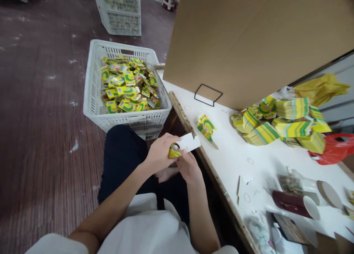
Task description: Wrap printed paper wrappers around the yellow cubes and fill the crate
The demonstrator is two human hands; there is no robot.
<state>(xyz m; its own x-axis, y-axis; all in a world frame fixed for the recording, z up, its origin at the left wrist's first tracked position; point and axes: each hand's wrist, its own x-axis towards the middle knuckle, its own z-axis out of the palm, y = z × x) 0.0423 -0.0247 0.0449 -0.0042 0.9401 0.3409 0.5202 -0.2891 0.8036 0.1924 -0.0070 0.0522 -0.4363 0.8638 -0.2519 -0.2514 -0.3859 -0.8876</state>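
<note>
A small yellow-green carton (174, 152) with a round cut-out is between my hands, above my lap. Its white inner flap (189, 142) sticks out to the right. My left hand (162, 150) wraps around the carton from the left. With thumb and fingers, my right hand (189, 167) pinches its lower right side. On the white table beside them lies a small stack of yellow-green cartons (205, 127). To the left, a white plastic crate (96, 116) holds many such cartons, heaped loosely.
A large brown cardboard sheet (243, 43) stands on the white table (229, 165), a black wire frame (208, 95) before it. Bundled flat cartons (293, 123), a red bag (336, 148), a dark red mug (294, 205) and a phone (290, 228) lie right. Another crate (121, 11) stands behind.
</note>
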